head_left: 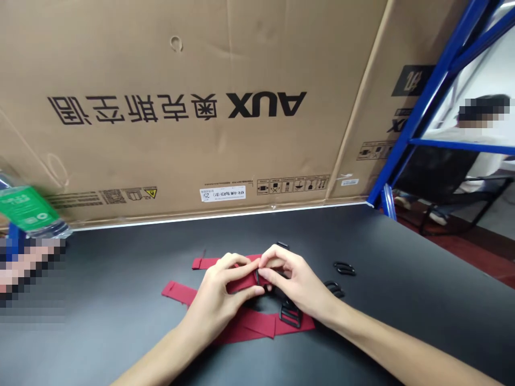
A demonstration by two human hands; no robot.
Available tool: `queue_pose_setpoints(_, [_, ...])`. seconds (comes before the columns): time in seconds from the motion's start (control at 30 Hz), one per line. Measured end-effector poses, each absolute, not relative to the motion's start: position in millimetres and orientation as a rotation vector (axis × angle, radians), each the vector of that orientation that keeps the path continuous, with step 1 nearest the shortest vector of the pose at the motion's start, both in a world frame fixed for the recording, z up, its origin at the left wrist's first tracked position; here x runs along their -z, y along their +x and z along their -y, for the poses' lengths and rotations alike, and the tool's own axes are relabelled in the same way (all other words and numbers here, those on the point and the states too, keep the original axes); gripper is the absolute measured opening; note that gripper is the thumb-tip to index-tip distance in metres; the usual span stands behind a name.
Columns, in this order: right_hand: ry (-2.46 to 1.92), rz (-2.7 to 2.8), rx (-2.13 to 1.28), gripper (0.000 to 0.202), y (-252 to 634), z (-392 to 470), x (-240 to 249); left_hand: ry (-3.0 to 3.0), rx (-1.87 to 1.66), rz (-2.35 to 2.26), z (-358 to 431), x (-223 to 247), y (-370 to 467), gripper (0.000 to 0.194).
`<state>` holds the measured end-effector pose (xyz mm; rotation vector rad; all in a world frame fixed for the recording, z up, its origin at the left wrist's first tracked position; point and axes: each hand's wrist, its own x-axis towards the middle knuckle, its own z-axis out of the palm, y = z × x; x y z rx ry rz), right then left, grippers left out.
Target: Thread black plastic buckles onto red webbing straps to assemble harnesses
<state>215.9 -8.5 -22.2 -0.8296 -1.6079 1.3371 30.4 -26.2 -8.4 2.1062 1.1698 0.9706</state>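
Note:
Near the middle of the dark table (132, 279), my left hand (225, 287) is closed on a red strap (241, 283), with its thumb and forefinger pinching near a thin black ring. My right hand (295, 279) meets it there, thumb and fingertips pinched at the same ring and strap edge. Parts of the ring and strap are hidden by my fingers. Another red strap (261, 324) lies below my hands, with a black slotted buckle (290, 314) at its right part. Red strap ends also stick out to the left of my left hand.
Black rings (345, 268) lie on the table to the right, with more black loops (334, 289) beside my right wrist. A large cardboard box (193, 150) stands behind the table. A bottle with a green label (30, 209) is at left, a blue frame (426, 102) at right; a person sits beyond.

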Motion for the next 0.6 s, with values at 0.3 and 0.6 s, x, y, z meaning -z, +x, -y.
queue_pose_setpoints(0.3, [-0.842, 1.61, -1.392, 0.034, 213.4, 10.4, 16.7, 1.869, -1.025, -1.151, 25.2, 6.5, 31.3, 0.022])
queue_pose_setpoints(0.6, [-0.877, 1.58, -1.36, 0.04, 218.1, 4.1, 19.3, 1.69, -1.029, -1.202, 23.1, 3.0, 30.8, 0.029])
